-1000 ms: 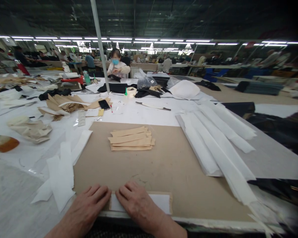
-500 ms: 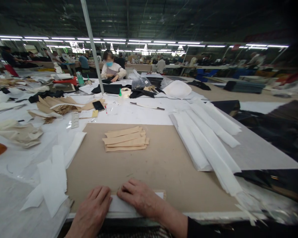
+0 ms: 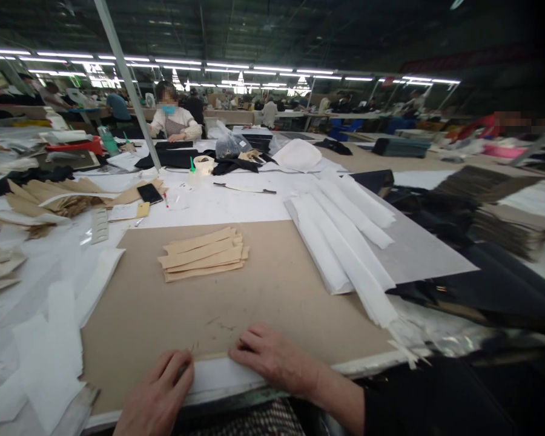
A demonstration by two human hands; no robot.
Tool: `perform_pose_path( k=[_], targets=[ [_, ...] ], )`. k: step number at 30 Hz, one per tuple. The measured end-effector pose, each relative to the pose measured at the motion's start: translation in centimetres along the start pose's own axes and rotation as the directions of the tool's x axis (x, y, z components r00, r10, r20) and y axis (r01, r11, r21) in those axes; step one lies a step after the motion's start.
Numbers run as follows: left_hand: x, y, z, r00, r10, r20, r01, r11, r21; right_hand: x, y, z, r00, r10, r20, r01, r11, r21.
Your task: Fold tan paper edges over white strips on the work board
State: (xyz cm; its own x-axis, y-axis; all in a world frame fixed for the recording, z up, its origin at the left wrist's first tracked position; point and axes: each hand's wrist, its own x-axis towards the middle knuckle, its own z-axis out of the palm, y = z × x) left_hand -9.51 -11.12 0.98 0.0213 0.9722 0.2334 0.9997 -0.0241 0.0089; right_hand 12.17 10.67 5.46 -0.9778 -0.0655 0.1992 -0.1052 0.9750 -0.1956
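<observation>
A white strip (image 3: 222,374) lies along the front edge of the brown board (image 3: 272,315), with a thin tan fabric edge (image 3: 211,356) showing along its far side. My left hand (image 3: 158,387) is closed at the strip's left end, fingers bent and pressed together. Curled fingers of my right hand (image 3: 272,363) pinch the far edge of the same strip and cover its right part. Just what lies under the fingertips is hidden. Farther up the board sits a loose stack of tan fabric strips (image 3: 204,254).
Long white strips (image 3: 345,248) lie along the board's right side, and white pieces (image 3: 49,351) on the left. Beyond are a phone (image 3: 149,193), a thin curved tool (image 3: 245,188), tan pieces (image 3: 59,197) and a metal pole (image 3: 127,85). A masked person (image 3: 177,118) works across the table.
The view has turned to the right, so the table's things sit farther left. My hands have drawn slightly apart along the white strip, leaving more of it showing between them.
</observation>
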Motion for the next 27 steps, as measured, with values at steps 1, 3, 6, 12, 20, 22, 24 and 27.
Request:
perform_pose_path(
  k=[1, 3, 6, 12, 20, 22, 24, 27],
  targets=[
    [0.3, 0.2, 0.0, 1.000, 0.017, -0.025, -0.017, 1.000, 0.020, -0.2, -0.1, 0.0, 1.000, 0.008, -0.004, -0.008, 1.000, -0.014],
    [1.3, 1.1, 0.1, 0.996, 0.051, -0.074, -0.048, 0.998, 0.045, -0.3, -0.3, 0.2, 0.999, 0.026, -0.019, -0.027, 0.999, -0.036],
    [3.0, 2.9, 0.5, 0.984, 0.105, -0.141, -0.096, 0.993, 0.072, -0.4, -0.6, 0.4, 0.998, 0.048, -0.034, -0.049, 0.998, -0.040],
    [3.3, 3.7, 0.2, 0.976, 0.176, -0.127, -0.169, 0.983, 0.065, -1.5, -0.1, -0.1, 0.995, 0.093, -0.022, -0.094, 0.995, -0.038],
    [5.7, 5.1, 0.0, 0.993, -0.021, -0.120, 0.001, 0.985, -0.170, -3.7, 0.9, 0.6, 0.970, 0.207, -0.128, -0.211, 0.977, -0.016],
    [6.7, 6.1, 0.5, 0.987, -0.008, -0.159, -0.028, 0.975, -0.220, -3.8, 0.8, 1.0, 0.959, 0.227, -0.167, -0.229, 0.973, 0.010],
    [7.2, 6.8, 0.8, 0.991, 0.011, -0.135, -0.046, 0.966, -0.255, -3.9, 0.7, 1.3, 0.948, 0.251, -0.196, -0.248, 0.968, 0.038],
    [7.1, 7.3, 1.1, 0.994, 0.039, -0.102, -0.066, 0.958, -0.279, -4.3, 0.3, 1.2, 0.935, 0.280, -0.217, -0.272, 0.960, 0.068]
  ],
)
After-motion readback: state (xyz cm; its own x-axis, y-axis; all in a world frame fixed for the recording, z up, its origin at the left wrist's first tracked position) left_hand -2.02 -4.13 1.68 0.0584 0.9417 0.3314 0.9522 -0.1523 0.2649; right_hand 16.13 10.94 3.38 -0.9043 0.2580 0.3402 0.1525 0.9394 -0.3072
